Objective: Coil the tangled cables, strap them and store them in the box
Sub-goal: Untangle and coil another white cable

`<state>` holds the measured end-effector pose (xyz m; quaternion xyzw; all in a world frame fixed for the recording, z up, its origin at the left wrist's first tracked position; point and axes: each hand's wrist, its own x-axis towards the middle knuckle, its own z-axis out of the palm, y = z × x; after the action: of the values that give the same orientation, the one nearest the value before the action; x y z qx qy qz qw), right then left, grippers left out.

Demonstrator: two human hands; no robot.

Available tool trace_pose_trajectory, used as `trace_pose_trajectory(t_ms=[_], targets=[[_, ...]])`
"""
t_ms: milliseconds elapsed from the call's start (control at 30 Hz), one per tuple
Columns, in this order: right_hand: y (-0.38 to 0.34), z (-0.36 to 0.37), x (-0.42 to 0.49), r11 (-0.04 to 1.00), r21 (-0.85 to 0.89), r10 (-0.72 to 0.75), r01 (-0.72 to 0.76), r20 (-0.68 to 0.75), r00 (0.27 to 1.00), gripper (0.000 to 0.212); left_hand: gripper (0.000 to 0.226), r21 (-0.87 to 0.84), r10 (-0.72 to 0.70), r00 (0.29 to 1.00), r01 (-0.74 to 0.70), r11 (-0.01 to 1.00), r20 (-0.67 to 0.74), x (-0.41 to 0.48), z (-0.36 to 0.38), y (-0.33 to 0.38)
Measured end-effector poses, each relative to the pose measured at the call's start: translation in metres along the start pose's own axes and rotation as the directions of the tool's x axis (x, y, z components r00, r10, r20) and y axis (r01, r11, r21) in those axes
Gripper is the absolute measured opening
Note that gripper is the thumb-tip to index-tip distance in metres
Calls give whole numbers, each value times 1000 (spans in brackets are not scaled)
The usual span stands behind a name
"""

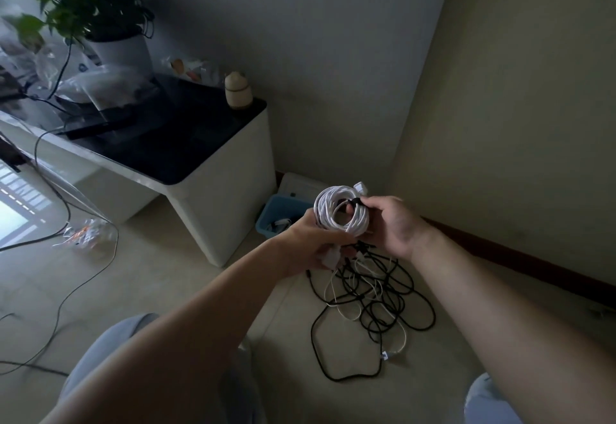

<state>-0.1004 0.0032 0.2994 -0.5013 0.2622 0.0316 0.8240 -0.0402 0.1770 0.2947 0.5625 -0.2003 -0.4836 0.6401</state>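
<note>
A coiled white cable [328, 205] is held up between both hands above the floor. My left hand [311, 245] grips its lower left side, with a white plug end under the fingers. My right hand [395, 223] holds the coil's right side, fingertips on a black strap [354, 203] wrapped around the coil. A tangle of black and white cables [373, 293] lies on the floor below. The blue box [280, 205] sits on the floor behind the coil, with some cable inside.
A white low cabinet [226, 203] with a dark glossy top stands left of the box, carrying a potted plant [116, 46] and a small jar [237, 90]. Loose thin cords [66, 303] trail over the floor at left. Walls meet in the corner behind the box.
</note>
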Motion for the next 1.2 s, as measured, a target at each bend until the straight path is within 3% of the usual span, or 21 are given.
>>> trace_pose_trajectory(t_ms=[133,333,467,567,667,833,933,1067,1133,1200], targets=[[0,3,19,992,-126,-15,5,-79,997,22,37,119,41,992,-26,993,-123,8,-10,1],[-13,10,59,976,-180,112,-125,-80,990,20,44,298,39,966,41,954,-257,32,-38,10],[-17,18,98,976,-184,102,-117,-88,991,13,45,517,57,947,122,847,-317,63,-74,15],[-9,20,139,969,-221,83,-111,-130,988,10,45,586,66,925,181,790,-375,92,-104,7],[12,15,189,950,-285,70,-126,-199,978,23,41,649,73,921,212,731,-383,124,-134,-11],[68,-7,278,886,-430,49,-172,-282,958,37,56,676,26,923,263,688,-385,179,-186,-60],[95,-11,314,857,-488,15,-164,-295,956,26,63,714,2,932,275,644,-361,205,-213,-91],[125,-17,338,796,-597,-89,-100,-279,956,29,96,759,-90,918,372,534,-387,228,-247,-132],[136,-19,344,767,-635,-109,-92,-270,957,11,105,777,-80,909,392,493,-409,234,-258,-146],[147,-19,354,737,-670,-124,-90,-264,956,11,108,786,-85,907,401,470,-412,241,-270,-155]])
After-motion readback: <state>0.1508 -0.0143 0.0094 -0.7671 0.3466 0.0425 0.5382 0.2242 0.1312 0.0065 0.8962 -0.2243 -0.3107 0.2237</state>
